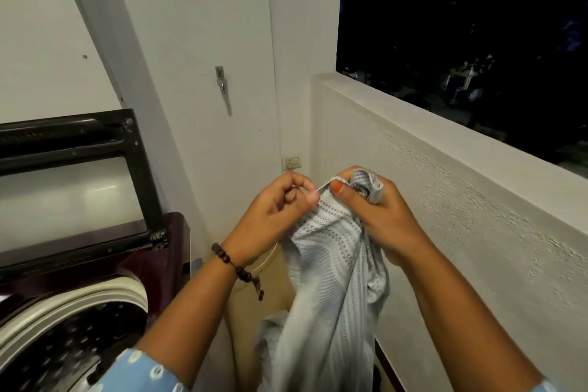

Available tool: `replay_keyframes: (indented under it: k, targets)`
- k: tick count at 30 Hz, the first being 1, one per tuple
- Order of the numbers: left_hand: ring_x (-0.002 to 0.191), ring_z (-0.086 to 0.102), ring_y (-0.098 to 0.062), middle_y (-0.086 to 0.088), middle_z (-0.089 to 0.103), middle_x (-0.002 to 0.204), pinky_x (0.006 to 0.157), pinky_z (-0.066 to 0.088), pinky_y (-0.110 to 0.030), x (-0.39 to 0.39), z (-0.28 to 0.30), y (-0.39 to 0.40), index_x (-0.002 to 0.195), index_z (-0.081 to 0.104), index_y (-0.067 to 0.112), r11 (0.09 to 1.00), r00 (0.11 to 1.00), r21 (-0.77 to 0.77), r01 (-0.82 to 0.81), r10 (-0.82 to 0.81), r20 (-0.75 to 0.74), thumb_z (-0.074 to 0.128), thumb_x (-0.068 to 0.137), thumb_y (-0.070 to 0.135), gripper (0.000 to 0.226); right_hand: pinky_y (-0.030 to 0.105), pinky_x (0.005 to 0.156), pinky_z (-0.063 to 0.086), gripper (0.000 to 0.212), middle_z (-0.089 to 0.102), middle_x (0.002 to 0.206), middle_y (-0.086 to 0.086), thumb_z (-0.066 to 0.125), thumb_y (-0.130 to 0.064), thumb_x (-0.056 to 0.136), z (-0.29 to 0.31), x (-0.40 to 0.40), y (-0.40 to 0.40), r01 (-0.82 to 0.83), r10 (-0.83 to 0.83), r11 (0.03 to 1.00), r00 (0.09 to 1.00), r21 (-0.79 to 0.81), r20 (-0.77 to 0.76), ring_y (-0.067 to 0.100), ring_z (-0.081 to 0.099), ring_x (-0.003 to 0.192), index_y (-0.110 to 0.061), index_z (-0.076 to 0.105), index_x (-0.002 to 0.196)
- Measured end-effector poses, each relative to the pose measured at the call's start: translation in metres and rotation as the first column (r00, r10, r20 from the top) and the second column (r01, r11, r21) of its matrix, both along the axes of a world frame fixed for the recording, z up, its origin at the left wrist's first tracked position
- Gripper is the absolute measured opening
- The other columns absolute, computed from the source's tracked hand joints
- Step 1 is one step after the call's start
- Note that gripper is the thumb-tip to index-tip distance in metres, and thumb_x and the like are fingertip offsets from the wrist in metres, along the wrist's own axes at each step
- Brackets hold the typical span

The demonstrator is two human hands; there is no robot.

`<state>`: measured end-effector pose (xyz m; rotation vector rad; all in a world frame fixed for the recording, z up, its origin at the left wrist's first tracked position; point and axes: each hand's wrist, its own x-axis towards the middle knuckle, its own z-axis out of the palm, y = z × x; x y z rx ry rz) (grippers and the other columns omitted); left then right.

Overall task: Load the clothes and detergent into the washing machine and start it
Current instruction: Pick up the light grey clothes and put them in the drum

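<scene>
The pale patterned garment (327, 264) hangs with its long axis vertical, gathered at its top edge and trailing down past the frame's lower edge. The right hand (372, 210) bunches the top in curled fingers; the left hand (280, 210) pinches a thin edge or cord just beside it. The washing machine (95, 289) stands lid up, its drum (73, 344) open at about eight o'clock from the hands. The left hand is nearer it. Judged next: carry the garment down-left into the drum.
</scene>
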<state>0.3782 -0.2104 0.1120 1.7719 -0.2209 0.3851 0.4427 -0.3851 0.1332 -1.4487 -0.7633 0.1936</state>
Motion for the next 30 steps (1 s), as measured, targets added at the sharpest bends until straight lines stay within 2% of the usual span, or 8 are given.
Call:
replay_keyframes:
  k: [4,8,15,17,19,23,26,30]
  targets:
    - [0.075,0.067,-0.003,0.01,0.074,0.083,0.069,0.052,-0.017,-0.008,-0.037,0.001,0.096,0.071,0.019,0.998,0.988,0.01,0.06,-0.058,-0.144,0.066,0.09,0.012,0.01,0.027,0.064,0.05,0.01,0.062,0.072,-0.001,0.061,-0.022,0.09,0.033,0.006,-0.002,-0.028,0.025,0.999,0.991,0.022,0.134,0.014,0.06,0.068,-0.014,0.062,0.084]
    - [0.059,0.057,0.004,0.015,0.066,0.063,0.057,0.045,-0.018,-0.016,-0.073,0.013,0.072,0.072,0.034,0.999,0.962,0.032,-0.024,0.031,-0.272,0.075,0.072,0.055,0.021,0.024,0.064,0.052,0.009,0.063,0.068,-0.008,0.062,-0.026,0.084,0.064,0.01,-0.008,-0.034,0.002,0.986,0.982,0.166,0.189,0.01,0.062,0.066,-0.017,0.061,0.082]
    - [0.07,0.055,-0.019,-0.009,0.06,0.073,0.07,0.045,-0.038,-0.021,-0.104,0.035,0.08,0.061,-0.005,0.972,0.948,0.017,-0.233,0.231,-0.217,0.064,0.074,0.07,0.075,0.025,0.066,0.055,0.009,0.068,0.067,-0.014,0.065,-0.028,0.082,0.094,0.02,-0.024,0.13,-0.176,0.88,0.983,0.457,0.058,0.003,0.066,0.069,-0.032,0.067,0.073]
    - [0.066,0.047,-0.014,-0.002,0.049,0.068,0.065,0.039,-0.032,-0.014,-0.074,0.034,0.073,0.053,-0.003,0.958,0.951,-0.022,-0.288,0.283,-0.123,0.062,0.087,0.052,0.058,0.027,0.066,0.057,0.001,0.069,0.07,-0.011,0.066,-0.03,0.08,0.086,0.023,-0.024,0.136,-0.168,0.902,0.985,0.409,0.042,0.007,0.068,0.07,-0.03,0.066,0.079]
    - [0.066,0.051,-0.006,0.007,0.054,0.068,0.064,0.043,-0.026,-0.007,-0.033,0.029,0.072,0.059,0.008,0.955,0.955,0.016,-0.295,0.295,-0.012,0.058,0.097,0.028,0.032,0.029,0.065,0.058,0.029,0.071,0.082,-0.006,0.071,-0.033,0.073,0.069,0.024,-0.02,0.099,-0.105,0.958,0.994,0.269,0.009,0.013,0.07,0.075,-0.022,0.062,0.098]
    - [0.077,0.066,-0.008,0.001,0.073,0.081,0.07,0.053,-0.028,0.003,0.041,0.005,0.088,0.074,0.013,0.919,0.945,0.245,-0.309,0.267,0.19,0.067,0.089,0.029,0.018,0.041,0.084,0.057,0.066,0.067,0.114,0.003,0.087,-0.03,0.066,0.024,0.012,0.007,-0.141,0.145,0.988,0.988,-0.065,0.053,0.02,0.068,0.101,-0.031,0.055,0.123]
    - [0.072,0.065,-0.012,0.003,0.069,0.076,0.068,0.052,-0.031,0.006,0.06,-0.009,0.091,0.07,0.016,0.903,0.942,0.31,-0.297,0.224,0.249,0.071,0.085,0.03,0.015,0.049,0.09,0.054,0.038,0.072,0.108,0.005,0.076,-0.017,0.08,0.009,0.003,0.02,-0.153,0.157,0.986,0.986,-0.07,0.054,0.024,0.069,0.101,-0.019,0.064,0.116]
    - [0.066,0.053,-0.009,-0.001,0.054,0.071,0.06,0.047,-0.02,0.001,0.041,-0.006,0.101,0.059,0.012,0.997,0.993,-0.006,-0.075,0.076,0.09,0.07,0.079,0.033,0.032,0.031,0.065,0.052,0.01,0.066,0.076,-0.001,0.072,-0.021,0.082,0.029,0.008,0.001,-0.133,0.132,0.991,0.987,-0.005,0.095,0.016,0.064,0.072,-0.015,0.064,0.084]
